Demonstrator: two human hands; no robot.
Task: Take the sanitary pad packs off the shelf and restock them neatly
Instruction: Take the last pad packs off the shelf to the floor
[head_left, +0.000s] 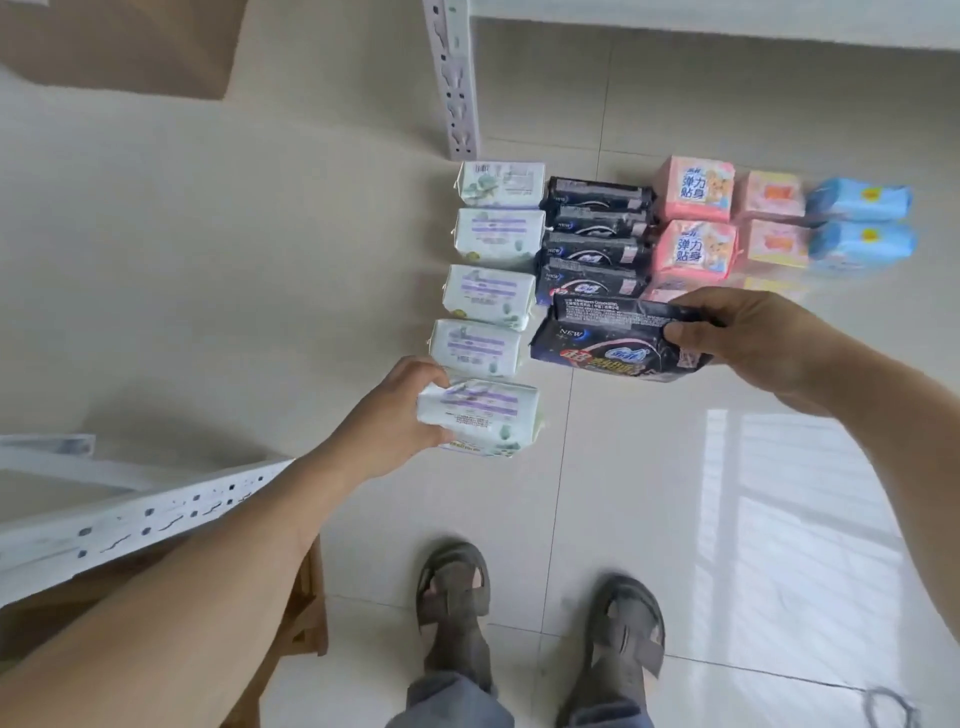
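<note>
At centre frame the left hand (389, 421) grasps a white pack (480, 415) and the right hand (748, 332) pinches a dark pack (613, 338) by one end, so it may sag and knock the dark row (595, 239) above it crooked.

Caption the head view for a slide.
Left hand grips a white pack, right hand a black pack.

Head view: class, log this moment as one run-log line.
left hand: grips white pack, front of white row | right hand: holds dark pack, front of dark row | pink, blue packs: untouched
</note>
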